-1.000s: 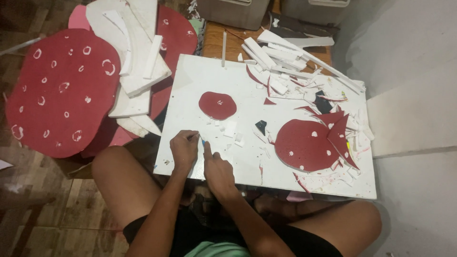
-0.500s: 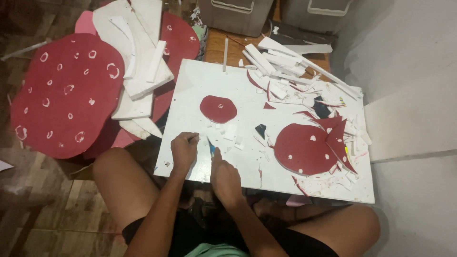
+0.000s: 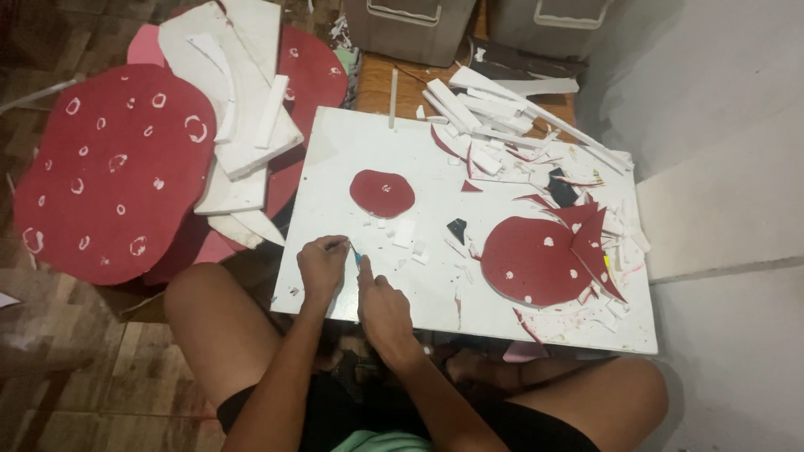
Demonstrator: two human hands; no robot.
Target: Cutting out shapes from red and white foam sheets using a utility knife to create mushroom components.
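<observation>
White foam board point(image 3: 335, 167) on the low desk is bearing our left hand point(image 3: 321, 266), pinching a small scrap at its near edge, while our right hand point(image 3: 381, 305), closing around a blue-tipped cutter point(image 3: 358, 258), is risking slipping toward those fingers.

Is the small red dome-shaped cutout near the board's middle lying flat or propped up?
Flat. The small red cutout lies face up on the white board, apart from both hands.

Left hand point(image 3: 322, 266) and right hand point(image 3: 383, 306) curled, close together, forearms converging.
</observation>
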